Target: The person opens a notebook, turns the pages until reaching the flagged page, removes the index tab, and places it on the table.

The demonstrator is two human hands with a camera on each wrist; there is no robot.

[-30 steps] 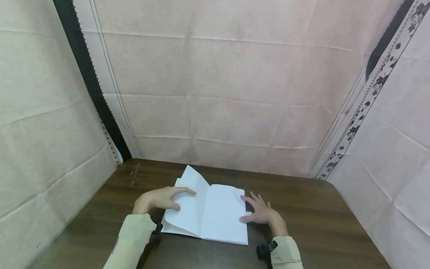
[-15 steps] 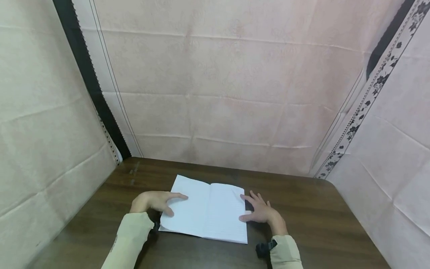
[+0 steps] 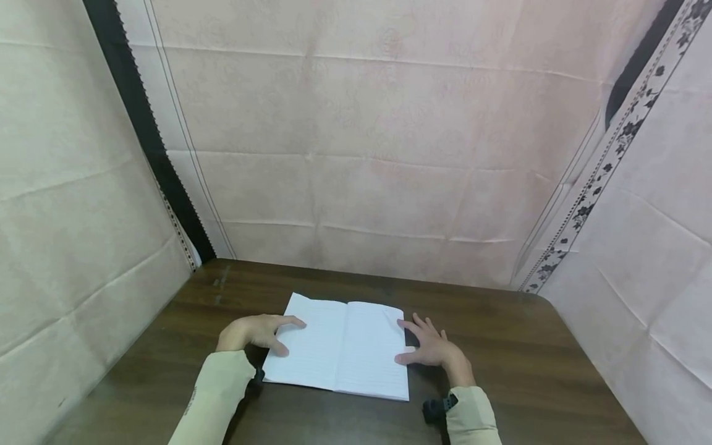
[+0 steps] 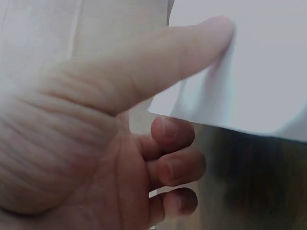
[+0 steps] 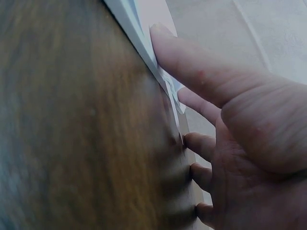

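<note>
A notebook with white ruled pages [image 3: 369,352] lies spread on the brown table, its middle fold running away from me. My left hand [image 3: 253,334] is at its left edge, with index finger and thumb extended over the left page [image 3: 314,346]. Up close in the left wrist view, the thumb [image 4: 192,50] presses on the paper [image 4: 268,62] while the other fingers hang loosely bent beside the page's edge. Along the right edge rests my right hand [image 3: 431,346], fingers spread, thumb [image 5: 184,55] and index fingertip on the page border. Its other fingertips touch down on the table.
The brown wooden table [image 3: 528,358] extends around the notebook. Pale cloth curtains [image 3: 356,142] stand behind it and on both sides. A small white piece [image 3: 410,350] sticks out from the notebook's right edge. Dark devices [image 3: 436,409] are strapped at the wrists.
The raised left page has come down flat onto the left side. My left hand has drawn slightly left with it and then stayed. My right hand has hardly moved.
</note>
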